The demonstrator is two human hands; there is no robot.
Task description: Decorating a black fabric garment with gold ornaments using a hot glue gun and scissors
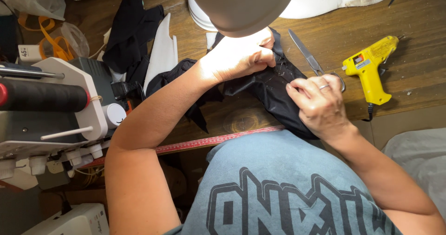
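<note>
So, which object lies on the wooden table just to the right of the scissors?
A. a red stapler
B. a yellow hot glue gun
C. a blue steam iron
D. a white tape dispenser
B: a yellow hot glue gun lies on the wooden table just right of the scissors, beyond the right hand that rests on the black fabric.

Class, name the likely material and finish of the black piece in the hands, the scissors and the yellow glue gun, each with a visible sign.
Black piece: looks like thin woven fabric, slightly shiny, since it creases softly. Scissors: bare metal blades that glint. Yellow glue gun: probably moulded plastic, smooth and evenly coloured.
</note>
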